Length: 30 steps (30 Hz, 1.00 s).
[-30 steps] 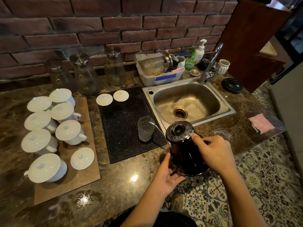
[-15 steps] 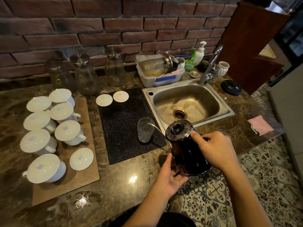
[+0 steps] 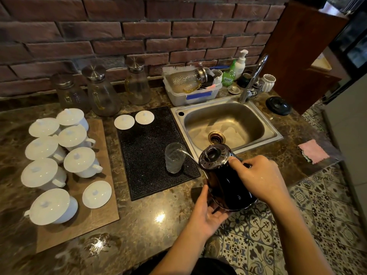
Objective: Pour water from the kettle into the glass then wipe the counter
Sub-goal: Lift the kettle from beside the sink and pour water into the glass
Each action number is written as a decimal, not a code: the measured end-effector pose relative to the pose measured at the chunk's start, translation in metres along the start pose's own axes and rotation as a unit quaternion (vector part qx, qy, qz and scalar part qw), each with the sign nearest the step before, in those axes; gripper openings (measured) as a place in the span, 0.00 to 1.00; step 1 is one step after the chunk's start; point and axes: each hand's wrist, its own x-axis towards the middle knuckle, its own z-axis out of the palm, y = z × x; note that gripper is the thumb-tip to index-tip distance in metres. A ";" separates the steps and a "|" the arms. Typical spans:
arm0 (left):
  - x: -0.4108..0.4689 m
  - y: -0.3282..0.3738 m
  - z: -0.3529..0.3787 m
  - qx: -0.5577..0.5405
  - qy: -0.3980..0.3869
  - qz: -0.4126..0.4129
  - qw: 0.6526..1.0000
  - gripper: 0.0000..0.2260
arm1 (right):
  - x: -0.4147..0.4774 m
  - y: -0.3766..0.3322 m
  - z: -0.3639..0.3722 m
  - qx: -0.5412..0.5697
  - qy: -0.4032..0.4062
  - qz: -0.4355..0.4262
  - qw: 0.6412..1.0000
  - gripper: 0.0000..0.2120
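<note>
- Here the kettle (image 3: pixel 226 179) is tipped over toward the glass (image 3: pixel 174 157), its long axis leaning from its base, nearest the person, up to the lid, which faces the sink (image 3: pixel 226 126).
- Its thin curved spout reaches from the kettle to the rim of the glass, and the tip sits just over the opening.
- The kettle body is glossy black, with a shiny dark metal lid that has a round knob and small holes.
- The right hand (image 3: pixel 260 178) is closed around the kettle's handle, on the side away from the glass, thumb resting near the lid.
- The left hand (image 3: pixel 208 212) is open, palm cupped under the kettle's base, fingers touching its lower edge.
- The glass is clear and textured, upright on the black mat (image 3: pixel 153 151), at the mat corner closest to the kettle; how much water it holds cannot be told.
- The kettle hangs above the table (image 3: pixel 151 221) edge, just in front of the sink.
- A pink cloth (image 3: pixel 313 151) lies flat on the table, well apart from the kettle, beyond the right hand.
</note>
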 end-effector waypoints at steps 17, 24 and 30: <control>0.002 -0.002 0.009 -0.040 0.001 -0.011 0.999 0.27 | 0.017 -0.023 -0.004 -0.080 -0.010 -0.009 0.997 0.30; 0.000 -0.001 0.015 -0.038 -0.007 -0.011 0.999 0.27 | 0.027 -0.029 -0.005 -0.102 -0.022 -0.027 0.994 0.29; 0.003 -0.006 0.021 -0.046 -0.031 -0.018 0.998 0.28 | 0.037 -0.041 -0.010 -0.132 -0.036 -0.060 0.989 0.31</control>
